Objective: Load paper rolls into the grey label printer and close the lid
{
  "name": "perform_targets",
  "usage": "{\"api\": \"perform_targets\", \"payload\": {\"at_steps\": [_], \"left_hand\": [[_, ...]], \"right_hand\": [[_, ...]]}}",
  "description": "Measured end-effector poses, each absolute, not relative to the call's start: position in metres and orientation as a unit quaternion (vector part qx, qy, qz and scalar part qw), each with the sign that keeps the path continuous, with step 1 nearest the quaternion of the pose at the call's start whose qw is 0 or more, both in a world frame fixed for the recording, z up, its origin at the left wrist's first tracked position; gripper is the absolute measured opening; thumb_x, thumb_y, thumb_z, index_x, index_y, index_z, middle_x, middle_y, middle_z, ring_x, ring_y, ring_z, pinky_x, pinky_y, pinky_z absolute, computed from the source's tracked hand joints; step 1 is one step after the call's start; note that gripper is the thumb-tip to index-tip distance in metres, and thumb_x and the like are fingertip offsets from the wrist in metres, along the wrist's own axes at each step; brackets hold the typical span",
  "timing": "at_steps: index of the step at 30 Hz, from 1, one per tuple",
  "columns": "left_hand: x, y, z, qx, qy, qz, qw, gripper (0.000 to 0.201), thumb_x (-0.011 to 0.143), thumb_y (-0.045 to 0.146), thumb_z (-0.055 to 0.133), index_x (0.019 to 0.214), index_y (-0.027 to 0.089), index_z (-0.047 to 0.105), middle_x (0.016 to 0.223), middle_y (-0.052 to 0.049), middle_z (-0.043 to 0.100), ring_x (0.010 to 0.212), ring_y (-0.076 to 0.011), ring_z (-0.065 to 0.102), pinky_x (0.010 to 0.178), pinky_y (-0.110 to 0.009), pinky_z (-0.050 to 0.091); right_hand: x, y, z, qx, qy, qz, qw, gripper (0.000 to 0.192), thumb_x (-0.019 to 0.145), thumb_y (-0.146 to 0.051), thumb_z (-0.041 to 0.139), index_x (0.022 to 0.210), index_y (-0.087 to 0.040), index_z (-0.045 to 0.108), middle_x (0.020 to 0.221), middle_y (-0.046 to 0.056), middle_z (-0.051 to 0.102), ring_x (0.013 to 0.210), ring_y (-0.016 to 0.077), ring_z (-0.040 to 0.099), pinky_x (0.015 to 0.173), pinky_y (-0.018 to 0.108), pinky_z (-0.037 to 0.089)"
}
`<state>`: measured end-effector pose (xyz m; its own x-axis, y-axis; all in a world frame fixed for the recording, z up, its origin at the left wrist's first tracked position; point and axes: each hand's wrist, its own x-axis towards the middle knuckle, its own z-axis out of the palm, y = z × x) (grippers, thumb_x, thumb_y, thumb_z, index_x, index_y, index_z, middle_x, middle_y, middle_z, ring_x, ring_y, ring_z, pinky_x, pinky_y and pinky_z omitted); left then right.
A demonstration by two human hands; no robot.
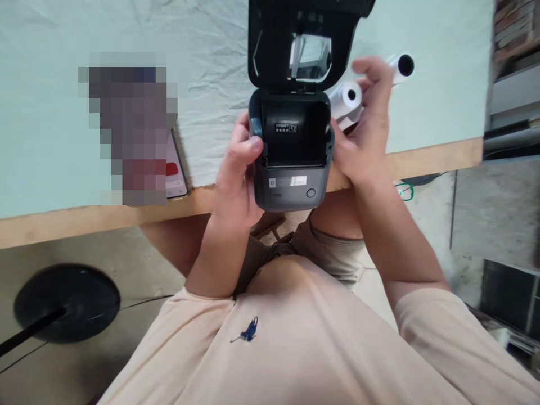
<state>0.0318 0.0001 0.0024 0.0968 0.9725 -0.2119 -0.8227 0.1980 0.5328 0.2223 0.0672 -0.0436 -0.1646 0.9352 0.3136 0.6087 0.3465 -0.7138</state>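
Left hand [236, 174] clasped around open printer [291, 152], right hand [365, 126] half-curled, loose, against its side.

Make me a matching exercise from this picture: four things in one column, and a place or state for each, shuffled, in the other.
1. printer lid
2. left hand
3. paper rolls
4. phone

A. lying on the table, left of the printer
B. flipped up open
C. gripping the printer's left side
D. behind the right hand

Pairs: 1-B, 2-C, 3-D, 4-A
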Motion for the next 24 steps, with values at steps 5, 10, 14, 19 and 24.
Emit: {"api": "perform_targets", "payload": {"at_steps": [5,10,14,19,24], "left_hand": [[0.031,-0.001,-0.009,0.176,0.27,0.64,0.697,0.028,0.085,0.027,0.062,0.112,0.024,0.059,0.103,-0.002,0.07,0.134,-0.0269,0.061,0.106,-0.036,0.054],[0.027,0.001,-0.026,0.227,0.269,0.621,0.7,0.045,0.083,0.038,0.072,0.123,0.024,0.055,0.114,-0.003,0.07,0.126,-0.026,0.065,0.101,-0.037,0.056],[0.025,-0.009,-0.025,0.239,0.255,0.626,0.697,0.038,0.091,0.034,0.066,0.126,0.024,0.056,0.115,-0.003,0.067,0.128,-0.0249,0.063,0.103,-0.037,0.055],[0.024,-0.009,-0.03,0.238,0.229,0.627,0.705,0.037,0.087,0.036,0.071,0.123,0.029,0.061,0.111,-0.001,0.066,0.121,-0.0246,0.063,0.102,-0.038,0.054],[0.024,0.001,-0.04,0.248,0.195,0.639,0.702,0.039,0.075,0.044,0.079,0.112,0.035,0.069,0.102,-0.001,0.068,0.128,-0.03,0.055,0.105,-0.042,0.053]], "right_hand": [[0.232,0.064,-0.02,-0.392,-0.723,0.087,0.562,0.055,0.085,-0.062,0.069,0.125,-0.031,0.047,0.107,0.004,0.045,0.089,0.0185,0.056,0.083,0.039,0.052],[0.208,0.022,0.051,-0.395,-0.803,0.038,0.445,0.037,0.093,-0.043,0.063,0.127,-0.029,0.056,0.115,0.005,0.056,0.099,0.0204,0.064,0.083,0.036,0.055],[0.191,0.006,0.075,-0.391,-0.897,-0.018,0.204,0.03,0.093,-0.024,0.059,0.122,-0.028,0.058,0.113,0.004,0.073,0.103,0.0244,0.071,0.084,0.041,0.052],[0.187,0.009,0.07,-0.406,-0.897,0.042,0.169,0.024,0.098,-0.037,0.053,0.119,-0.03,0.064,0.124,0.002,0.073,0.108,0.0256,0.071,0.082,0.04,0.049],[0.188,0.008,0.058,-0.431,-0.877,0.003,0.211,0.015,0.1,-0.038,0.052,0.102,-0.03,0.065,0.103,0.0,0.075,0.101,0.0247,0.071,0.084,0.04,0.046]]}}
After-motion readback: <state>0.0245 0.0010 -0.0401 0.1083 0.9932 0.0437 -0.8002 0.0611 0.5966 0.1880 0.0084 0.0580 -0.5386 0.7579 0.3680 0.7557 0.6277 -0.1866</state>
